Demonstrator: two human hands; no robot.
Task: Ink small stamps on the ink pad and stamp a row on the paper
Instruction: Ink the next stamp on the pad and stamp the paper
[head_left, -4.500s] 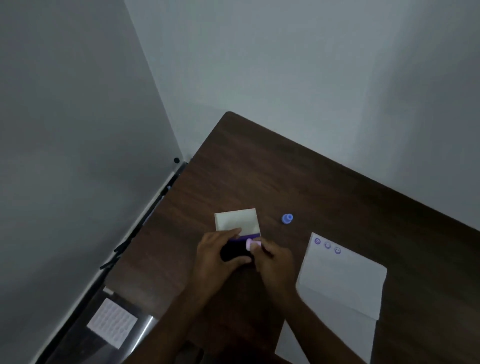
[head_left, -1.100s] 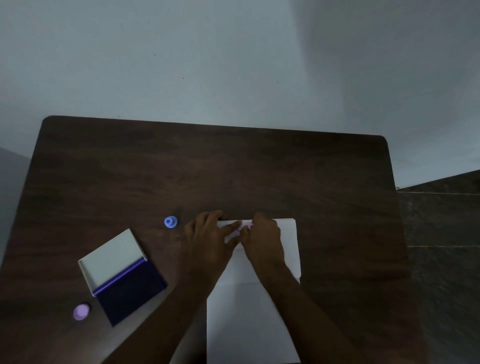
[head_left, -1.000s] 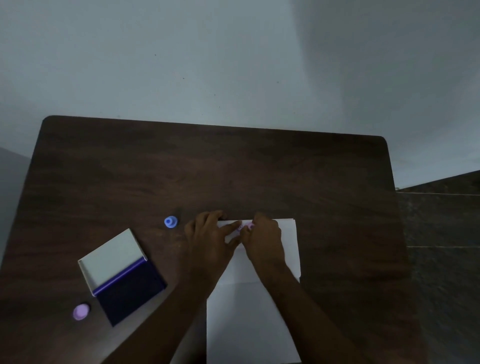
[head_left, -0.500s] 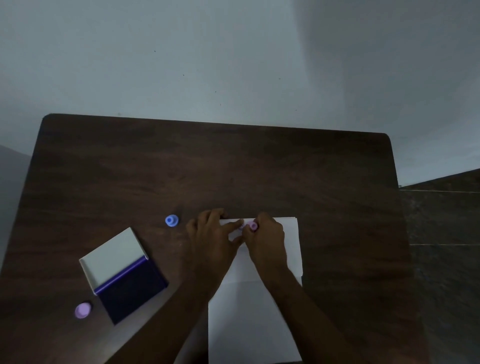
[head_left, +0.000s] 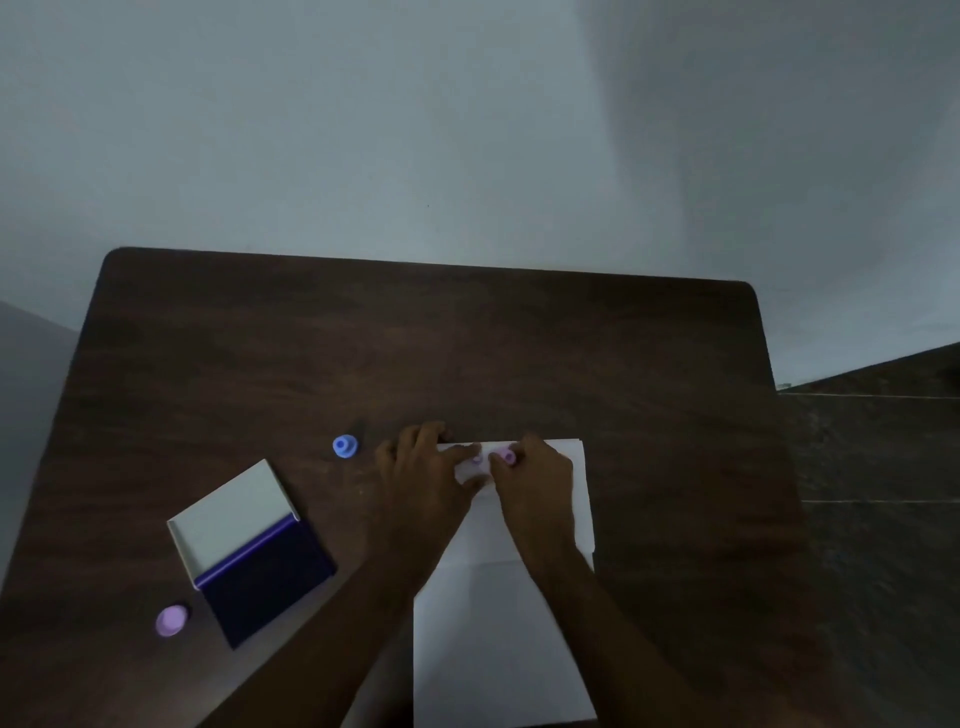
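A white sheet of paper (head_left: 498, 623) lies on the dark wooden table (head_left: 467, 353) in front of me. My right hand (head_left: 535, 483) pinches a small pink stamp (head_left: 506, 457) near the paper's far edge. My left hand (head_left: 423, 473) lies flat with spread fingers on the paper's far left corner, hiding most of the stamped marks. The open ink pad (head_left: 249, 551), with a white lid and dark blue pad, sits at the left. A blue stamp (head_left: 344, 446) stands left of my left hand. A pink stamp (head_left: 171, 620) stands near the ink pad's front left.
The table's far edge meets a pale wall (head_left: 415, 130). Dark tiled floor (head_left: 883, 519) shows past the table's right edge.
The view swung from the ink pad, where both hands inked the pink stamp, to the paper. Over the last second my right hand shifted the stamp slightly right along the paper's far edge.
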